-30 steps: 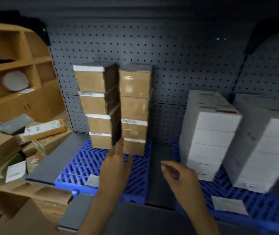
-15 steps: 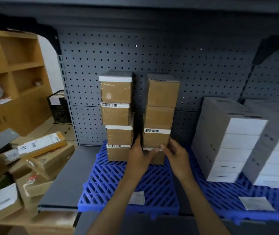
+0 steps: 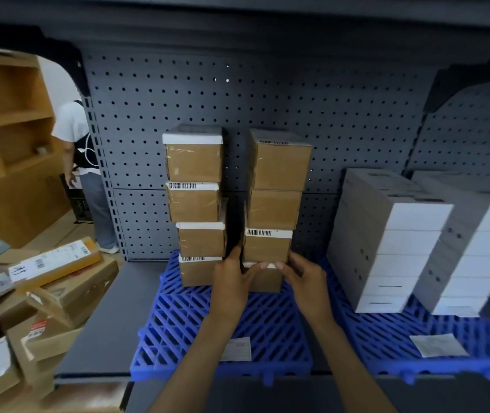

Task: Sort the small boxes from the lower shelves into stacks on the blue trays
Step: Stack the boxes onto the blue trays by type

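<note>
The bottom brown cardboard box of the right four-high stack stands at the rear edge of the blue slatted plastic tray. The left hand and right hand clamp its two sides, thumbs on its front, probably to square the column beside the left stack. The boxes carry white barcode labels; the digits are illegible.

I count eight brown boxes in two stacks of four, the left stack and the right stack. There are two blue trays, the middle tray and the right tray, each with one paper slip, and two stacks of white boxes, each about five high. Also in view are my left hand, my right hand and one other person.
</note>
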